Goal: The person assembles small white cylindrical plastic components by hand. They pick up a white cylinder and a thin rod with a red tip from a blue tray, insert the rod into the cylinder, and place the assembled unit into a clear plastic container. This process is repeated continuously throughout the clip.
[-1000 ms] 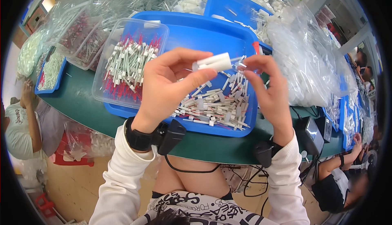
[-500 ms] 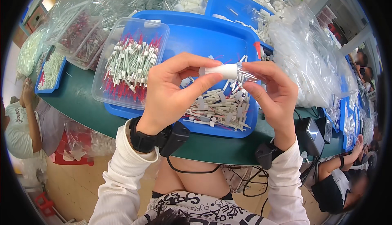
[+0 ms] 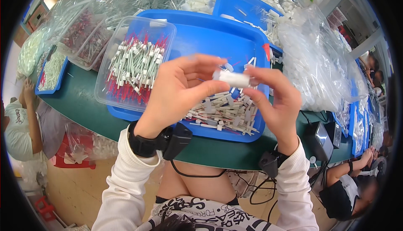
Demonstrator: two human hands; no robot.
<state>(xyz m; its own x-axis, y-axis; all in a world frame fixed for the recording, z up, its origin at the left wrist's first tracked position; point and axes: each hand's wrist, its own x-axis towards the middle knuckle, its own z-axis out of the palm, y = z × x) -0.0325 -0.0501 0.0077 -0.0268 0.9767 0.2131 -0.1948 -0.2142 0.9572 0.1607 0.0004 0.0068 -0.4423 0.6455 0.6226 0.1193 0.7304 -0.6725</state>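
My left hand (image 3: 178, 92) and my right hand (image 3: 277, 103) meet above a blue tray (image 3: 210, 38), both pinching one small white plastic tube (image 3: 233, 78) between their fingertips. Below the hands, a loose heap of thin white sticks (image 3: 224, 111) lies at the tray's near right corner. A clear plastic box (image 3: 136, 65) packed with white pieces with red tips rests on the tray's left side. A black band sits on each wrist.
Clear bags of white parts (image 3: 312, 59) pile up on the right of the green table (image 3: 84, 101). More blue trays (image 3: 239, 4) and clear boxes (image 3: 79, 38) stand behind and left. Other people sit at the left (image 3: 23, 122) and lower right (image 3: 352, 185).
The white tube and both hands have come lower and closer together. The tube now sits level between the fingertips instead of raised toward the far side.
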